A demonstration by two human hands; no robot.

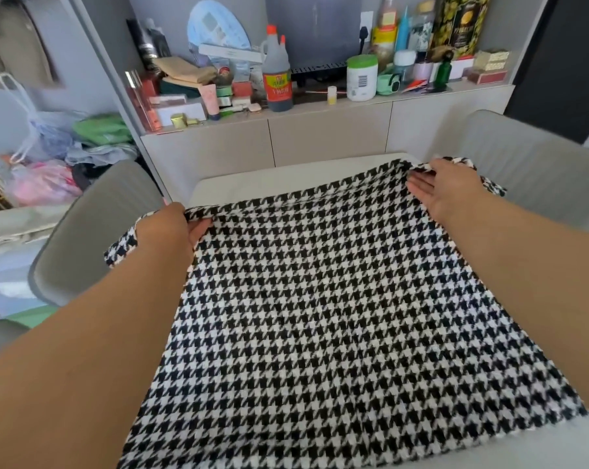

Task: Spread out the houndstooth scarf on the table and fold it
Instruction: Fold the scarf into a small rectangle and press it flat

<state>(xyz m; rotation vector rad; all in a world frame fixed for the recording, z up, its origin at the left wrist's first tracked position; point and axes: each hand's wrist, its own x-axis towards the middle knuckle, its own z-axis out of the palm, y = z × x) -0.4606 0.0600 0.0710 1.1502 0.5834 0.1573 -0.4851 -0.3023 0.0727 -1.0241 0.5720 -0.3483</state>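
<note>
Landmark: white table (252,184). Left of it, a grey chair (93,238). Left hand (171,231) at the table's far left edge, fingers curled round the far edge of the houndstooth scarf (320,316), gripping it. Scarf lies over the table top, one end hanging off past the left hand. Right hand (445,187) at the table's far right corner grips the same edge, thumb over a bunched fold, fingers straight beneath. Dark sauce bottle (277,76) on the shelf behind the table.
</note>
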